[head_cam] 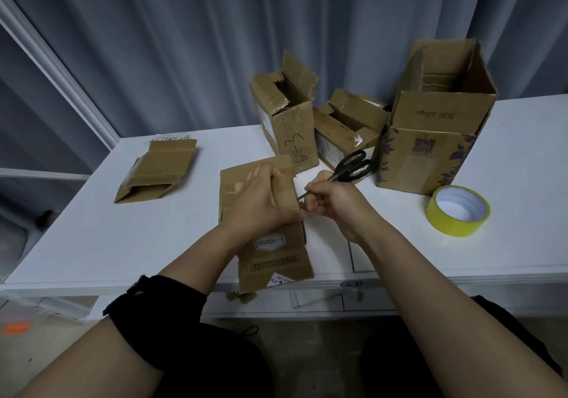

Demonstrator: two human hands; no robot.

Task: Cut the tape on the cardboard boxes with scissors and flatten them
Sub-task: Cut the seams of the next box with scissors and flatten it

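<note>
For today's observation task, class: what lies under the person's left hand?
A cardboard box lying on the white table, with tape strips across it. The left hand grips its right edge; whatever lies beneath the palm is hidden.

A white table [92, 244] stands before grey curtains [184, 44].

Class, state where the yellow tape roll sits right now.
In the head view, the yellow tape roll lies on the white table at the right, just in front of the tall open box.
</note>
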